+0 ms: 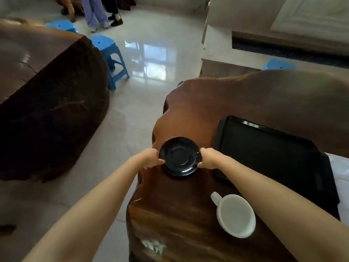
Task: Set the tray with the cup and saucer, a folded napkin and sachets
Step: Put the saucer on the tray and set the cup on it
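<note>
Left hand (152, 157) pinches the left rim of the black saucer (179, 155); right hand (207, 158) pinches the right rim, thumbs on the near side. Both hands are grasping. The saucer sits low over the bench (181, 208), close to the bench's left edge. A dark shape lies under its near rim; whether that is shadow or a second dish cannot be told.

White cup (237, 216): upright on the bench, nearer the person than the saucer, under the right forearm, handle pointing away and left. Its inside shows plain white.

Black tray (272, 154): on the bench just right of the saucer, apart from it. Its bed shows unbroken black.

Left of the bench the edge drops to pale glossy floor (130, 114). Across that strip stands another wooden slab (47, 95), with blue stools (111, 53) beyond.
</note>
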